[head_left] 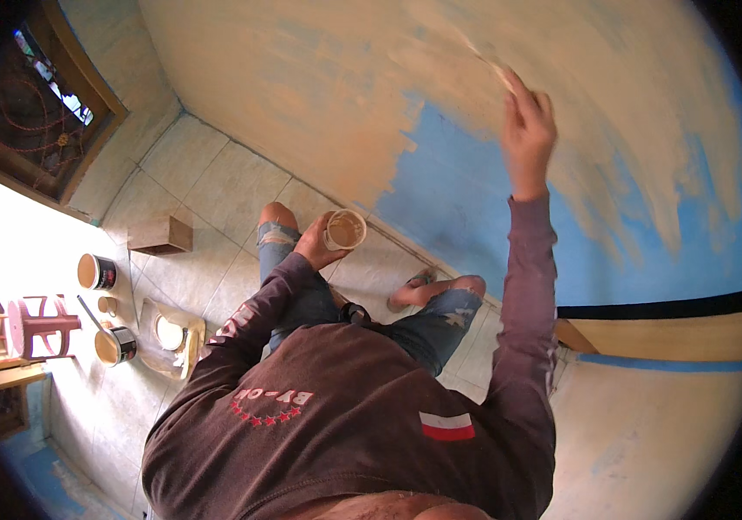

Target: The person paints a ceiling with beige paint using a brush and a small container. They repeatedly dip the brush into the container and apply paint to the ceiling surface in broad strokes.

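My right hand (529, 134) is raised to the wall, its fingers closed round the handle of a thin paintbrush (497, 69). The brush tip lies at the beige-painted part of the wall (302, 78), and its bristles are blurred. Below and right of the brush, a patch of blue wall (449, 173) shows, with streaky beige edges. In front of my knees, my left hand (317, 244) grips a small white tub (346, 230) from its left side. Beige paint is visible inside the tub, whose mouth faces up.
On the tiled floor (189, 147) to the left stand two paint buckets (115, 345), one with a stick in it, a clear tray (159, 364) and a wooden block (160, 234). Farther left are a pink plastic stool (42, 327) and a window grille (46, 113).
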The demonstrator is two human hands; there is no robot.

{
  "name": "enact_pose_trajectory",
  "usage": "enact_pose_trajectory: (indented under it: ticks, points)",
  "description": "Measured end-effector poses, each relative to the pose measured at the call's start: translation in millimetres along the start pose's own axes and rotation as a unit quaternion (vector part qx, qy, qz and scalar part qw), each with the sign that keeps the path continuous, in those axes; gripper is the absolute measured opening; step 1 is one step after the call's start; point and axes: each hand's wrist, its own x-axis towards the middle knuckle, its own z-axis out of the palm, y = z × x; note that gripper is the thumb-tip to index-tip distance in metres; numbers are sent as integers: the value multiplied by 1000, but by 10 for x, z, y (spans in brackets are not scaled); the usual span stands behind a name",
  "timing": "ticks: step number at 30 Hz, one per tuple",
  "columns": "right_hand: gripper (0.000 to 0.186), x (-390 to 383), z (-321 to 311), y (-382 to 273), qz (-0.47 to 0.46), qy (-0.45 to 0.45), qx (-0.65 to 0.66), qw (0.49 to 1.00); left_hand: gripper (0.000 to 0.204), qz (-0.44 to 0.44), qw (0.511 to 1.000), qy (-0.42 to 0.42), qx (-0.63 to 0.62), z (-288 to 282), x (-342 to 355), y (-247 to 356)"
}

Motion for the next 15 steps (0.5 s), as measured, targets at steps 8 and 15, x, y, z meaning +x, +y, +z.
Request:
enact_pose_trajectory:
  ticks: [8, 15]
  points:
    - [47, 668, 788, 156, -200, -57, -181, 961, 93, -36, 999, 14, 19, -83, 47, 125]
    - [49, 472, 232, 491, -203, -67, -260, 942, 92, -26, 999, 20, -4, -105, -2, 71]
